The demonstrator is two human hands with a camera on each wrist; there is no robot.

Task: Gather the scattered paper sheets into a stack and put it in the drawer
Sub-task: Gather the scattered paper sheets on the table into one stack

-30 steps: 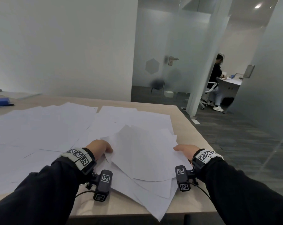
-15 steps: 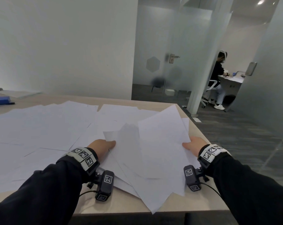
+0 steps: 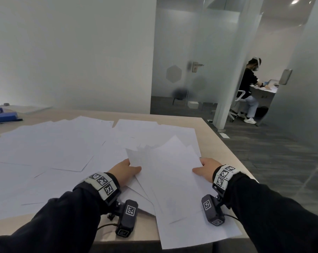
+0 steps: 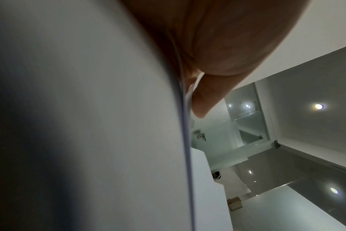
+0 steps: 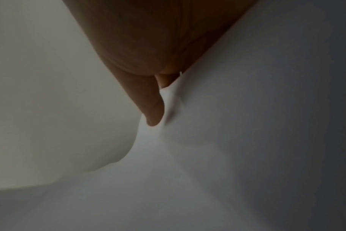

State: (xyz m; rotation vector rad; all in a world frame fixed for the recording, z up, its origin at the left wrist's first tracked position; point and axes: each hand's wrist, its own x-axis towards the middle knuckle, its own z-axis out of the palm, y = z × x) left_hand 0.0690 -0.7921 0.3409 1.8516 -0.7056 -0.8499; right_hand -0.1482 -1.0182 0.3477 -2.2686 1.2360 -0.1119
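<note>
- White paper is what both hands are working: a loose bundle of sheets (image 3: 171,179) is lifted off the table (image 3: 216,136) at the near right corner, fanned and uneven, its near edge hanging past the table's front edge.
- My left hand (image 3: 125,172) pinches the bundle's left edge, thumb on top, the other fingers hidden under the paper. The left wrist view shows the thumb (image 4: 205,96) pressed against the sheet edges.
- My right hand (image 3: 206,169) grips the right edge the same way, thumb lying across the top sheet. In the right wrist view a finger (image 5: 152,106) presses into the paper and dimples it.
- Compared with a second ago, the two hands are closer together, and the wide, splayed fan has narrowed into a taller, tighter bundle. The sheets have turned so that the long side now runs away from me.
- I read that as the squaring-up step under way: the corners at the far end still stick out at different angles, so the stack is not aligned yet.
- Many more scattered sheets (image 3: 59,147) lie flat across the left and middle of the table, so gathering is far from finished.
- No drawer is in view; I cannot tell where it sits.
- A blue object (image 3: 3,116) rests at the far left of the table, well apart from the paper in hand.
</note>
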